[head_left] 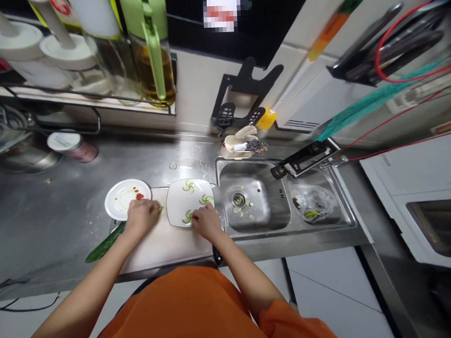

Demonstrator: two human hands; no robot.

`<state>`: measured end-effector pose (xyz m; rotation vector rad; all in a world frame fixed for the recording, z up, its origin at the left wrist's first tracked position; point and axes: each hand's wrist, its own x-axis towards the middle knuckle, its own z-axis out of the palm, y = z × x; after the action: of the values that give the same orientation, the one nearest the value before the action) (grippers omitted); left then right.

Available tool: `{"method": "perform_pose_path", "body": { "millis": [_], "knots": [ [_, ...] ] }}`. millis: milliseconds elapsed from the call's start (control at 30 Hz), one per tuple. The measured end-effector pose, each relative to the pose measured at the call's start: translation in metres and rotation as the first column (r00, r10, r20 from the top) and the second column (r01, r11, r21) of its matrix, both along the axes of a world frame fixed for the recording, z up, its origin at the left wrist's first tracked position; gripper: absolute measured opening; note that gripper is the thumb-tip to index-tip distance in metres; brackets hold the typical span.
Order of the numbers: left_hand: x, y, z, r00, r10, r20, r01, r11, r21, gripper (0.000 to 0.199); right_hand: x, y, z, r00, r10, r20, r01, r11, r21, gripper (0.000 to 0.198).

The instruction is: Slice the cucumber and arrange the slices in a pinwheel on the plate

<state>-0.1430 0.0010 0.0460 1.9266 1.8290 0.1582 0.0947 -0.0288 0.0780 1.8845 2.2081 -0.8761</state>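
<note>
My left hand (141, 215) is closed in a pinch on a small green cucumber slice (161, 210), just left of a square white plate (174, 201). Curled fingers of my right hand (207, 221) reach over the plate's lower right, touching or just above the lower group of cucumber slices (186, 218); whatever they pinch is hidden. Fanned cucumber slices (189, 185) also lie at the plate's top and right. A whole cucumber (106, 242) rests beside my left forearm. Behind my left hand, a round white plate (113, 201) carries small red pieces.
A white cutting board (150, 252) lies under the square plate. The black handle of a knife (217, 255) shows by my right forearm. Cucumber bits lie in the sink (264, 207); the right basin holds a plastic bag (318, 200). A can (73, 145) stands at the back left.
</note>
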Motion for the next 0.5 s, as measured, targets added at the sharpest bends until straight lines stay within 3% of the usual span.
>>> {"method": "perform_pose_path", "body": {
  "millis": [167,333,500],
  "knots": [
    [-0.004,-0.004,0.014,0.962,0.149,0.227,-0.113,0.980,-0.164,0.023,-0.013,0.010,-0.002,0.985,-0.047,-0.165,0.048,0.999,0.004,0.015],
    [0.006,-0.002,0.021,0.816,0.263,0.515,-0.100,0.941,-0.322,0.032,-0.031,0.027,-0.006,0.914,-0.037,-0.403,0.069,0.995,0.065,0.021],
    [0.015,0.002,0.025,0.736,0.343,0.583,-0.085,0.902,-0.424,0.035,-0.037,0.037,-0.005,0.880,-0.097,-0.465,0.096,0.995,-0.026,0.014]
  ]
}}
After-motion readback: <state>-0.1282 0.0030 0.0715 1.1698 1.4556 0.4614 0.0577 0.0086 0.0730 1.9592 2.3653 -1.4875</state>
